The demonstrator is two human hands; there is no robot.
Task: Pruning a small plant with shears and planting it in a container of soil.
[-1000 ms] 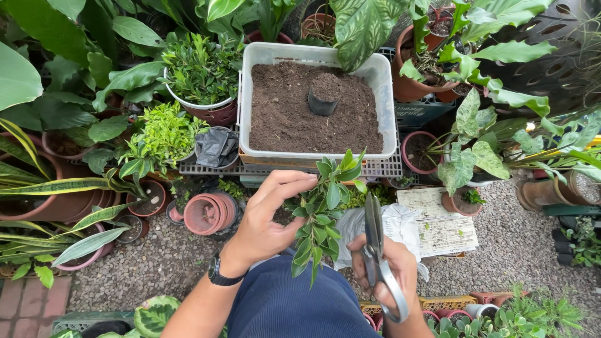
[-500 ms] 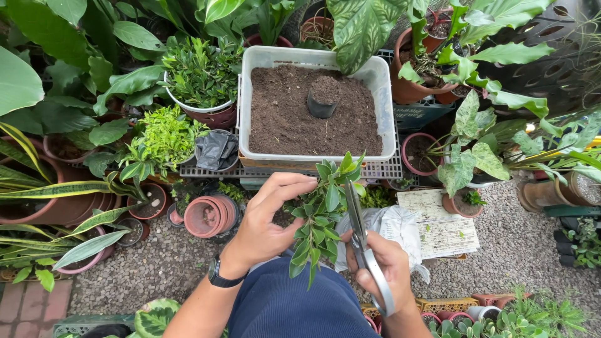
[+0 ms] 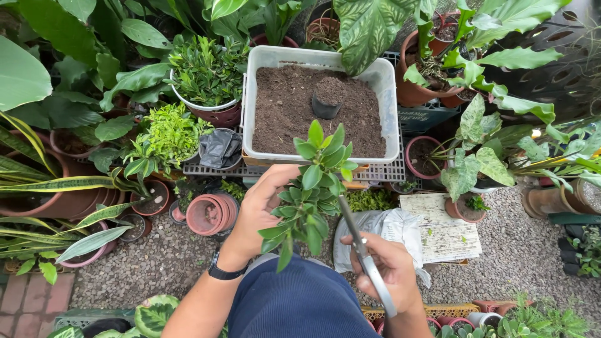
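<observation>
My left hand (image 3: 260, 209) holds a leafy green cutting (image 3: 311, 184) upright over my lap; a black watch sits on that wrist. My right hand (image 3: 391, 269) grips metal scissors (image 3: 358, 244) by the handles. Their blades point up and left, with the tips reaching into the lower leaves of the cutting. Whether the blades close on a stem is hidden by the leaves. Behind the cutting stands a white tub of dark soil (image 3: 319, 106) with a small black pot (image 3: 325, 103) sunk in it.
Potted plants crowd the left and right sides. A stack of terracotta pots (image 3: 210, 213) stands on gravel at my left knee. A white plastic bag (image 3: 375, 228) and a printed sheet (image 3: 441, 228) lie to the right. The tub rests on a grey crate (image 3: 388, 168).
My left hand has raised and turned the cutting so that it stands taller. The scissors have swung left, from beside the cutting to in among its lower leaves.
</observation>
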